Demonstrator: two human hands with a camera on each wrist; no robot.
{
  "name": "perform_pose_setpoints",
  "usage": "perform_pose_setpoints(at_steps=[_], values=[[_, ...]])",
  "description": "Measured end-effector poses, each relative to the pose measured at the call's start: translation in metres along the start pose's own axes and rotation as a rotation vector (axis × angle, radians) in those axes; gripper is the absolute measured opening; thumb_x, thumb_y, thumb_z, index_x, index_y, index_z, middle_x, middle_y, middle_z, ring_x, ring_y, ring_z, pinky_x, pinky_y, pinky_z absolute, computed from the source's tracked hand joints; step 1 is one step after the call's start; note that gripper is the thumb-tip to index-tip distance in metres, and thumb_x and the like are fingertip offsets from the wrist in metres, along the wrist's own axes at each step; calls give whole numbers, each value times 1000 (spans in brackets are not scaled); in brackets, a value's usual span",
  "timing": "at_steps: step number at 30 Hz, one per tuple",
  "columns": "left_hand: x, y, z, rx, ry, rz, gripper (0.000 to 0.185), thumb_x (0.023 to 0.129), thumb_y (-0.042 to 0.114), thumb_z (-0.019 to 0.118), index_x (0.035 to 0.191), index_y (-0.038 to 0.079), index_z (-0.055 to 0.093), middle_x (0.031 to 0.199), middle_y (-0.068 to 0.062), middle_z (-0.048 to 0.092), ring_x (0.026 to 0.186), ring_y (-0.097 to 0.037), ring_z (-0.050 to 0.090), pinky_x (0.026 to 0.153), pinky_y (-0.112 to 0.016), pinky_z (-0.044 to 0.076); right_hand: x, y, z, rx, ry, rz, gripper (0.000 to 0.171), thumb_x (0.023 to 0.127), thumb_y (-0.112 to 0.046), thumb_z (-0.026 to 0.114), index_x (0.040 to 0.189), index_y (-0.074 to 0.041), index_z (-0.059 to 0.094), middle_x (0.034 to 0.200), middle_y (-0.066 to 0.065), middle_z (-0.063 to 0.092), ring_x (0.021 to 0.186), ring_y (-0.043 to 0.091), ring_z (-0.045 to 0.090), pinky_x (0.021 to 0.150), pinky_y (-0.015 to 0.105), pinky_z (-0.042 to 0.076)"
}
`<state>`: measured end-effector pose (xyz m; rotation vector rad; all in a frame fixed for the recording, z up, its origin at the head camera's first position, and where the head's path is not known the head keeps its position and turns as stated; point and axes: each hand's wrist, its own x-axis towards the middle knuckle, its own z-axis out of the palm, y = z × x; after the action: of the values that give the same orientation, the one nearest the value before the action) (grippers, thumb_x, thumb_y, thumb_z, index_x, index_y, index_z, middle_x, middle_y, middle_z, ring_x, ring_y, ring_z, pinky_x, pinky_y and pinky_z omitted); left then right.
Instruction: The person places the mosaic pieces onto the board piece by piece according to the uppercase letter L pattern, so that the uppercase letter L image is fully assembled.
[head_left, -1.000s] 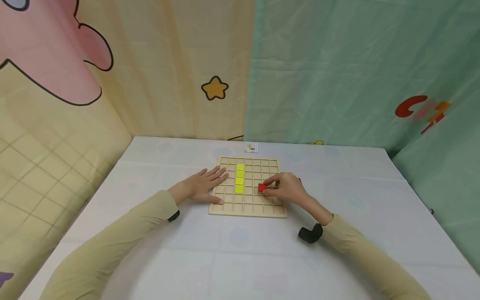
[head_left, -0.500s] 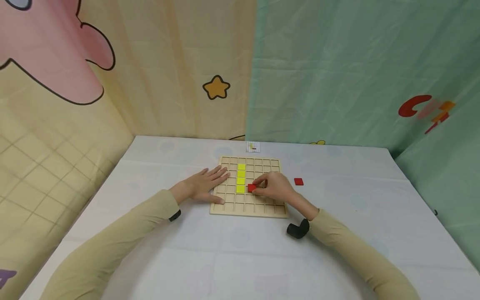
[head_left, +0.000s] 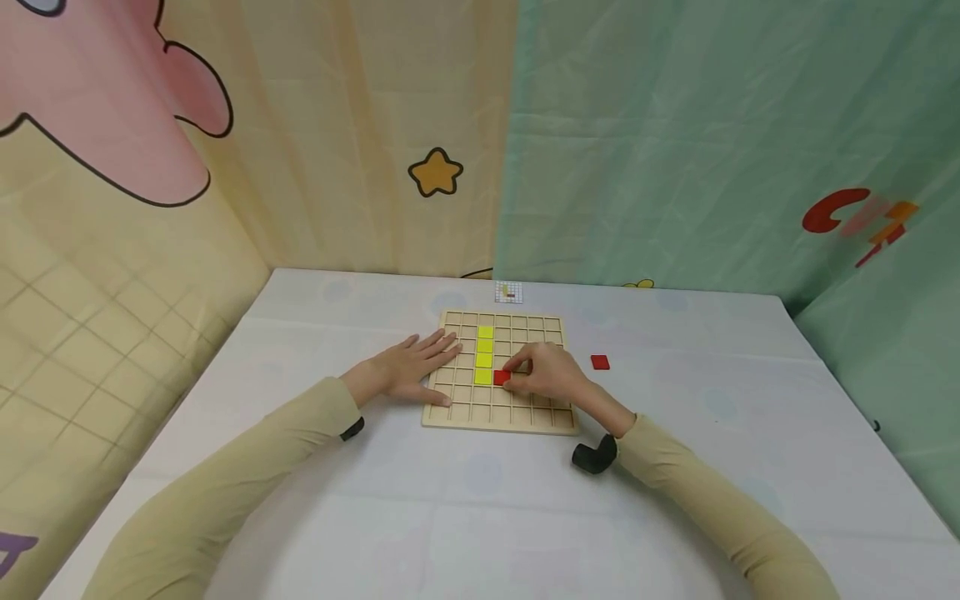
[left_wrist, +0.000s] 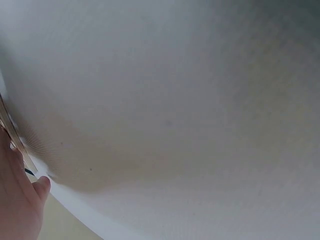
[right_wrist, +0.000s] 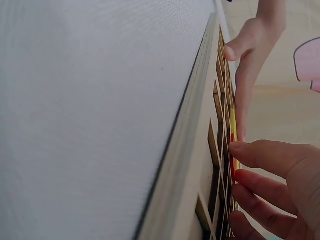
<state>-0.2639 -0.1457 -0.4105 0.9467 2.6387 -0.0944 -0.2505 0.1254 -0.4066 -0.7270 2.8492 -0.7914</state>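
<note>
A wooden grid board (head_left: 500,421) lies flat on the table. Several yellow tiles (head_left: 484,346) form a column in its cells. Just right of the lowest yellow one is a red tile (head_left: 502,377), pinched between the thumb and fingers of my right hand (head_left: 546,372). In the right wrist view that red tile (right_wrist: 232,157) shows edge-on at the fingertips, at the board's surface. My left hand (head_left: 405,369) rests with fingers spread on the board's left edge. The left wrist view shows only part of the left hand (left_wrist: 20,195) beside the board's edge.
Another red tile (head_left: 600,362) lies on the white-covered table (head_left: 480,517), right of the board. Behind the board is a small printed grid card (head_left: 508,292) with coloured squares. Patterned curtains (head_left: 360,133) stand behind the table.
My right hand has carried the red tile leftward across the board to beside the lowest yellow tile and lowered it slightly. The other red tile came into full view. My left hand has stayed put.
</note>
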Motion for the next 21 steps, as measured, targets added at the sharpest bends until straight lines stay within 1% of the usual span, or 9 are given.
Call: perform_pose_setpoints(at_steps=[5,10,15,18,21], values=[[-2,1,-2,-6,1,5,98,86,74,42,156,20,0,164,-3,-6,151,-24,-6,120,-54,9,-1,0,0,-15,5,-16,26,78,-28,80,98,-13,78,93,0,73,63,8,49,53,21,38],[-1,0,-1,-6,4,11,98,86,73,43,156,19,1,164,-4,-6,151,-25,-6,120,-55,9,-6,5,-4,-1,33,-51,27,78,-28,79,101,-13,76,94,0,73,66,8,53,58,21,42],[0,0,1,-5,15,24,98,86,73,44,156,18,2,164,-6,-4,151,-26,-5,119,-56,10,-18,19,-11,42,90,-67,27,79,-25,79,102,-12,76,96,2,73,74,12,59,64,24,47],[0,0,1,-6,16,22,99,86,73,44,156,18,2,164,-6,-4,151,-26,-5,119,-56,9,-26,29,-16,75,117,-62,26,79,-22,79,101,-10,75,98,4,72,78,16,61,69,28,50],[0,0,0,-7,7,10,98,86,73,44,156,19,1,164,-4,-5,151,-25,-5,119,-55,9,-33,39,-21,76,150,-59,24,80,-20,78,101,-9,75,100,5,72,83,18,62,75,33,52]])
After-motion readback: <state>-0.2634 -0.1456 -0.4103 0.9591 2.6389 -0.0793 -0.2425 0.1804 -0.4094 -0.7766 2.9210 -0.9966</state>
